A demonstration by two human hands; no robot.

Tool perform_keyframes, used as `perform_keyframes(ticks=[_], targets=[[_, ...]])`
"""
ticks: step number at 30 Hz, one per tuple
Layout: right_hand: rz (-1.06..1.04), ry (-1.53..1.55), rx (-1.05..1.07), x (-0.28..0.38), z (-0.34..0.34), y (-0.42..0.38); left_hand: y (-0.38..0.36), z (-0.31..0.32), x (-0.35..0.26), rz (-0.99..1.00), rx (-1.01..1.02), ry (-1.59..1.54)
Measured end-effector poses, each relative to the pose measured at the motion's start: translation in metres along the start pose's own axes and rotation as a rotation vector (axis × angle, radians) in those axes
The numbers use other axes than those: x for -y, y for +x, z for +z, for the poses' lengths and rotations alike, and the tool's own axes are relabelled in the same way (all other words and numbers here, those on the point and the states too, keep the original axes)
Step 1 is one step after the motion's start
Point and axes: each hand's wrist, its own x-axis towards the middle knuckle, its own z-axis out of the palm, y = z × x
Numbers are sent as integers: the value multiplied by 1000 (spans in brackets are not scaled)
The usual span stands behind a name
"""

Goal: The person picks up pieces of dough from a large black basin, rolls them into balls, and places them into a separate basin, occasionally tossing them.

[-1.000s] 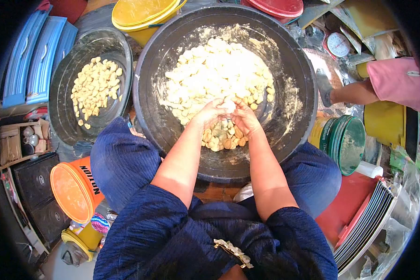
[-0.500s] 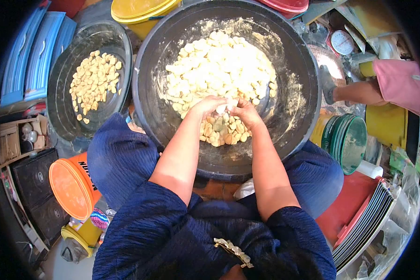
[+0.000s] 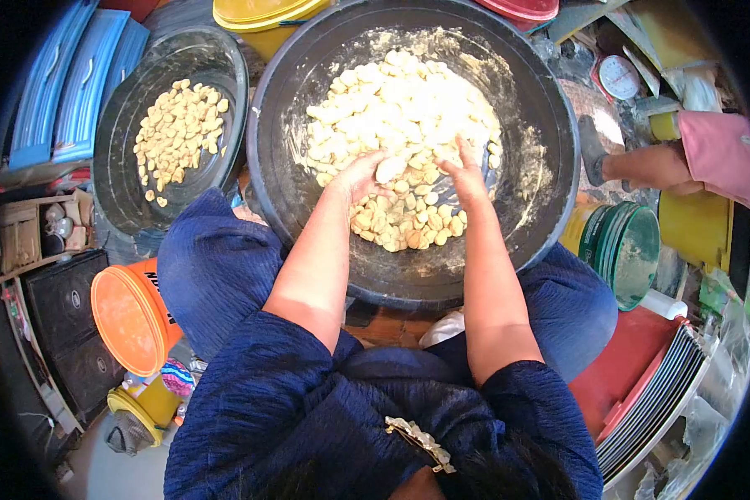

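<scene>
A large black round tub (image 3: 546,200) between my knees holds a heap of pale, rounded, dough-like pieces (image 3: 375,108), strongly lit in the middle. Over the near part of the heap, my left hand (image 3: 360,177) has its thumb and fingers round a whitish lump (image 3: 389,170). My right hand (image 3: 467,173) is apart from it, thumb and fingers spread just above the pieces, with nothing seen in it. A smaller group of pieces (image 3: 408,223) lies nearer to me, below both hands. Pale powdery residue coats the tub's inner wall.
A smaller dark tub (image 3: 112,187) with similar pieces stands at left. Around me are an orange bucket (image 3: 125,321), a green-rimmed bucket (image 3: 637,254), a yellow bucket (image 3: 267,17) and stacked trays (image 3: 654,400). Another person's leg (image 3: 650,168) is at right.
My hands have moved apart from being joined around a whitish lump. The right hand went right and forward, its fingers spreading; the left keeps a lump. The view has shifted slightly.
</scene>
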Motion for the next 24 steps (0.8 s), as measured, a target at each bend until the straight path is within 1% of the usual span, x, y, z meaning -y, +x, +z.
perform_keyframes(ticks=[1, 2, 3, 4, 5, 6, 8, 10, 12, 13, 15, 16, 17, 19, 20, 21, 23, 24], targets=[[3, 3, -4, 8, 4, -4, 0, 0, 3, 3, 114, -77], [59, 78, 255, 16, 10, -8, 2, 0, 6, 6, 229, -154], [114, 154, 515, 25, 13, -11, 5, -1, 9, 3, 230, -151], [116, 156, 514, 32, 14, -15, 9, -3, 13, 51, 248, -103], [84, 68, 551, 40, 15, -19, 13, -6, 16, 101, 264, -55], [51, -19, 588, 44, 15, -21, 16, -9, 19, 100, 262, -54], [18, -45, 591, 31, 21, -14, 18, -13, 21, 104, 129, 140], [-10, -71, 591, 27, 23, -16, 20, -16, 23, 86, 152, 107], [-189, 160, 498, 45, 23, -33, 20, -13, 22, 65, 179, 72], [-184, 158, 498, 41, 27, -33, 15, -9, 19, 44, 151, 81], [-22, 176, 514, 19, 41, -24, 19, -9, 19, 24, 124, 85], [-88, 235, 469, 13, 50, -20, 26, -13, 22, 20, 130, 104], [-79, 232, 472, 3, 49, -18, 31, -17, 29, 9, 136, 122], [99, 349, 373, -8, 41, -13, 38, -19, 37, 9, 100, 171], [85, 417, 263, -17, 41, -9, 39, -21, 38, 12, 63, 226], [177, 376, 173, -23, 34, -8, 40, -24, 38, 10, 58, 226], [188, 400, 63, -39, 14, 0, 33, -31, 39, -137, -21, 200], [187, 399, 65, -44, 9, 3, 32, -33, 43, -129, -89, 167]])
